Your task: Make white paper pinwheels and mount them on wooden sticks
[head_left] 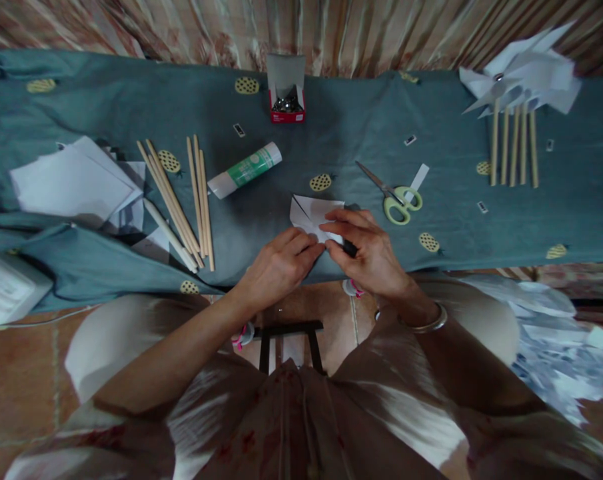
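Observation:
A small white paper square (315, 211) lies near the table's front edge, with a dark diagonal line running in from its upper left corner. My left hand (285, 264) is closed, its thumb and fingers pressed together on the paper's lower left edge. From the right, my right hand (368, 248) grips the same paper with curled fingers. A dark thing (350, 247) shows beneath that palm; I cannot make out what it is. Just right of the hands, scissors (400, 202) with light green handles rest beside a white paper strip (418, 181).
Behind the paper lie a glue stick (246, 170) and an open red box (288, 115) of shiny small pieces. Wooden sticks (204, 207) and stacked paper sheets (76, 177) are at left. Several paper pinwheels (526, 77) on sticks lie at right. A bag of scraps (556, 347) sits below.

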Tool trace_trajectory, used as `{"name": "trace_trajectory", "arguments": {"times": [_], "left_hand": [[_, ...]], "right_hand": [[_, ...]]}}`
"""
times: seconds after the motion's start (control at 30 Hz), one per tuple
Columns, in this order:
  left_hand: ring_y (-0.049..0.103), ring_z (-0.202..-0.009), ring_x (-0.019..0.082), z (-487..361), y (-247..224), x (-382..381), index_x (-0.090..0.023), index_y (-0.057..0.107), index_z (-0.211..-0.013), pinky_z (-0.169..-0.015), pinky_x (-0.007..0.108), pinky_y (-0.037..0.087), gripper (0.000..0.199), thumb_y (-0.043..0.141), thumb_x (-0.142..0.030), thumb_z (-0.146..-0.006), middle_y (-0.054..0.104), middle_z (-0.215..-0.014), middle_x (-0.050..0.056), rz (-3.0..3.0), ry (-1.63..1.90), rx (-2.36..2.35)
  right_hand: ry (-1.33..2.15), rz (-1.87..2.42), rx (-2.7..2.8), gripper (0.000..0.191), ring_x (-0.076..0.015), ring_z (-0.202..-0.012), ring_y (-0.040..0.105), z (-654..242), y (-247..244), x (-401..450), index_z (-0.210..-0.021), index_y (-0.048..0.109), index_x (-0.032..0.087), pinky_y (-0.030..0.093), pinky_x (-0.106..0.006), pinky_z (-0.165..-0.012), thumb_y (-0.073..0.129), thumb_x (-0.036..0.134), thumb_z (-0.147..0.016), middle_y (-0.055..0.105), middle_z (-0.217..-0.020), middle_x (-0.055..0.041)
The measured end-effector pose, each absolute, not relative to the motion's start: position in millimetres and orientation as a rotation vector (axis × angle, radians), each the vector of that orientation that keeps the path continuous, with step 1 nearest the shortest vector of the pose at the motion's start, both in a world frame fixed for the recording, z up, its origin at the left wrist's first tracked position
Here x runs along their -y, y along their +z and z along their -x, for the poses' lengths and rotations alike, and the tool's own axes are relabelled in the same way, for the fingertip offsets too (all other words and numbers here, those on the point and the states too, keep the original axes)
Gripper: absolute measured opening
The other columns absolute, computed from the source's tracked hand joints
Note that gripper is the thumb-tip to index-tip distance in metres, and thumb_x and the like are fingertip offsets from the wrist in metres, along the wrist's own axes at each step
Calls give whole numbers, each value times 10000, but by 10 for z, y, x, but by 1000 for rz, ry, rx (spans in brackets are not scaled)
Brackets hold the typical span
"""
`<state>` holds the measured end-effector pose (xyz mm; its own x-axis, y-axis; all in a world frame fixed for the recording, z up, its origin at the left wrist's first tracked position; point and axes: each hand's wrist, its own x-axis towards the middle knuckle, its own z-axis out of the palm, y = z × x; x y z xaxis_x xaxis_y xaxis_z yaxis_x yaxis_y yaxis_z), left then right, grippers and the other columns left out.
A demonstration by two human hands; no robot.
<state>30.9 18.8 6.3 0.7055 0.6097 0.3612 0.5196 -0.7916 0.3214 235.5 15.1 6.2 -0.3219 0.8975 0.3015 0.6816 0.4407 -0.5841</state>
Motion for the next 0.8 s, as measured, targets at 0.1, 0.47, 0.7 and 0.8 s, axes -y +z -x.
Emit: {"name": "trace_trajectory", "arguments": {"times": [0.1,0.47,0.7,0.8], "left_hand": [[620,-867,178,-310,62,-192,-110,668,-1050,-774,299,563,186,495,-147,-991,689,-913,69,-2730,684,-903],[615,-903,187,-317,57,-179,-125,662,-1064,-808,321,567,202,474,-164,-1003,687,-943,73,-2731,611,-921],[607,-900,191,-309,53,-179,-110,662,-1048,-797,308,549,190,485,-153,-992,675,-934,78,-2761,601,-914],[607,-887,190,-310,40,-178,-114,664,-1030,-778,308,552,174,500,-151,-984,676,-930,75,-2781,599,-922]], "right_hand": [[477,1325,2133,243,-270,-1074,629,-2358,68,-150,-1076,730,215,535,-481,-954,571,195,-894,711,-1160,-95],[510,1350,2186,318,-282,-1132,593,-2352,56,-131,-1112,721,233,516,-514,-1003,502,152,-896,657,-1248,-97],[482,1351,2252,429,-318,-1236,534,-2305,-22,-66,-1206,649,330,461,-560,-1070,494,130,-860,600,-1340,-63],[439,1359,2284,410,-326,-1238,535,-2269,-53,-40,-1229,636,299,457,-572,-1055,478,152,-880,602,-1362,-79]]}}
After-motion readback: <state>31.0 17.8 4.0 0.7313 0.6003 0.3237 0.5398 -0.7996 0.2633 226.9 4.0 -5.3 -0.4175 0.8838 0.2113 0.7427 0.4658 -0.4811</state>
